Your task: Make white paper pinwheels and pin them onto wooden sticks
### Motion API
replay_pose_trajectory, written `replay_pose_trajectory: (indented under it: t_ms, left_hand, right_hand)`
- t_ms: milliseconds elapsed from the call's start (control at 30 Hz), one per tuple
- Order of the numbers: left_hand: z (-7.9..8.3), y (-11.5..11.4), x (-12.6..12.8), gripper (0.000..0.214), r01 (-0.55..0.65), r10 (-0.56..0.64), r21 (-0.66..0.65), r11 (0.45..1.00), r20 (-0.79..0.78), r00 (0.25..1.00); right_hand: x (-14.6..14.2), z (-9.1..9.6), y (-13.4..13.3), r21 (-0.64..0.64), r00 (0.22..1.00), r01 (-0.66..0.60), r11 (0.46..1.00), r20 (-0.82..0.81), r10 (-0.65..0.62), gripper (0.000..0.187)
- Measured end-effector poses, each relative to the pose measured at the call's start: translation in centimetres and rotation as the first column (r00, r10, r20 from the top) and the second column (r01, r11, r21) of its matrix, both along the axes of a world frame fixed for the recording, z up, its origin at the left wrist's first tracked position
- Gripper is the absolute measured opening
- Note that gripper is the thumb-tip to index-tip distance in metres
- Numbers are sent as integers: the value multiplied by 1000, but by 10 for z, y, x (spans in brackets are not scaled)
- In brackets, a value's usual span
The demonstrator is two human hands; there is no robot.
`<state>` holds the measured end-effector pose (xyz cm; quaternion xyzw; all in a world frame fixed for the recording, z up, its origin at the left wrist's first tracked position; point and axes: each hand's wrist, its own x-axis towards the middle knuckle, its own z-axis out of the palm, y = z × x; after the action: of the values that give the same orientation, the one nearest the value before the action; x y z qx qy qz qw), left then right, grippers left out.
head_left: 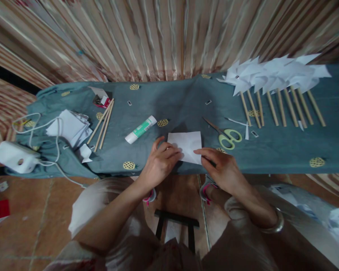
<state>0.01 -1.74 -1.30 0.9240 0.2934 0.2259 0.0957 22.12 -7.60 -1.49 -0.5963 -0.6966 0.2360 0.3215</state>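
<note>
While white paper (190,145) lies between, left hand (162,160) apparently pinching its left, right hand (222,165) gripping its right edge

I take this for a room in a home, with a corner given over to paper craft. What tells me so from my remote seat is the soft furnishing: a long striped curtain (169,45) hangs in folds right behind the bench (288,156), and the bench is draped in a blue-green cloth (110,163) printed with pineapples. Below I can see a floor (25,214) of brownish tiles. The tools look household to me: a glue stick (141,129), green-handled scissors (222,133), a sheet of white paper (188,145) and a row of paper pinwheels (274,75) on wooden sticks.
</note>
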Motion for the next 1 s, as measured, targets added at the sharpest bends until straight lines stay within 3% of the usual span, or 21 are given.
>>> replay_pose_trajectory:
  t_ms: [167,267,467,833,1000]
  left_hand:
    - [2,-2,-8,22,36,-37,9,999,9,999]
    - [2,-6,-12,22,53,-53,-1,999,28,998]
    - [0,-13,-12,21,58,-57,-38,998,28,998]
    - [1,-16,-12,13,-13,24,-108,994,99,995]
    - [3,-18,-16,24,-95,133,-240,966,149,980]
  right_hand:
    - [7,6,-3,141,982,-100,985,172,75,22]
    - [9,13,-2,179,976,-132,975,196,96,19]
    - [5,20,5,156,986,-121,980,134,101,16]
    - [-8,6,34,119,988,-135,984,92,125,19]
    - [-17,-1,45,123,993,-102,987,76,93,17]
